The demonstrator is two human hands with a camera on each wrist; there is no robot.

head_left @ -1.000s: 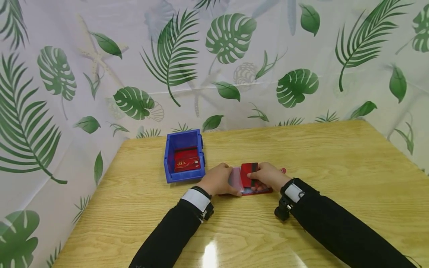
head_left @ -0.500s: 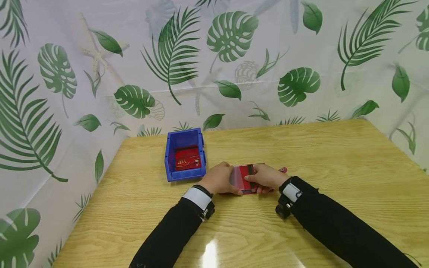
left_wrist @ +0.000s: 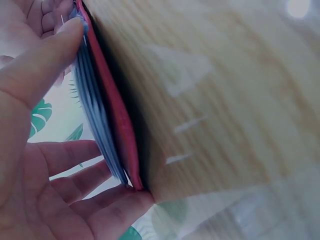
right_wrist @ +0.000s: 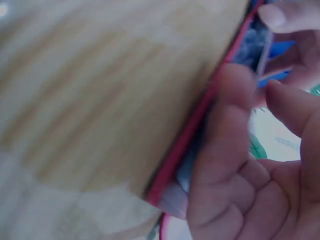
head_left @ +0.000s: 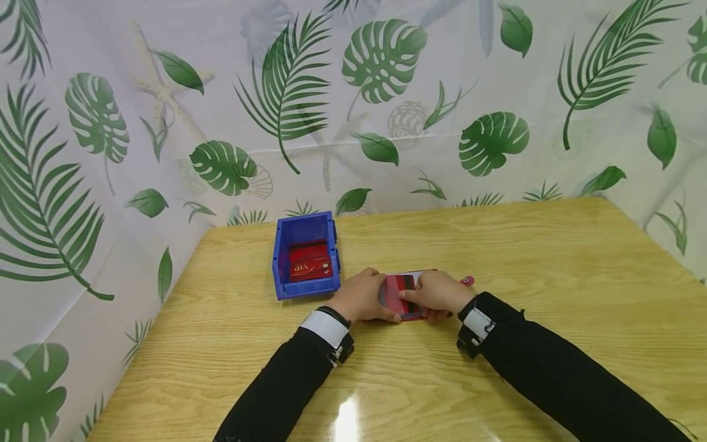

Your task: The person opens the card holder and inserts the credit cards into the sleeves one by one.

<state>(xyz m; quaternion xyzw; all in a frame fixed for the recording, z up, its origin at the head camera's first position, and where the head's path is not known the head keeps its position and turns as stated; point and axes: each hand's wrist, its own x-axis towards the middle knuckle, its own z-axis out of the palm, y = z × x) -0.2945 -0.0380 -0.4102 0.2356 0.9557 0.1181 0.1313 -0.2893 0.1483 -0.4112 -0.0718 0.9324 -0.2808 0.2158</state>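
A card holder [head_left: 418, 276] with clear plastic sleeves and a red edge lies open on the table. My left hand [head_left: 361, 296] grips its left side, with the thumb at the near edge and the fingers round the far edge. In the left wrist view the stacked sleeves [left_wrist: 95, 107] stand between thumb and fingers. A red card [head_left: 393, 294] with a black stripe lies mostly inside a sleeve. My right hand [head_left: 442, 291] holds the card's right end, its thumb on top and its other fingers curled lower. In the right wrist view the fingers partly hide the holder.
Left of the hands a blue bin [head_left: 305, 290] holds red VIP cards [head_left: 310, 264]. A small pink tab [head_left: 467, 280] sticks out beyond the right hand. The wooden table [head_left: 525, 245] ends at a leaf-print cloth [head_left: 409, 123] behind.
The red card has slid left into the clear sleeve, with my right hand following it slightly. My left hand keeps its grip on the holder.
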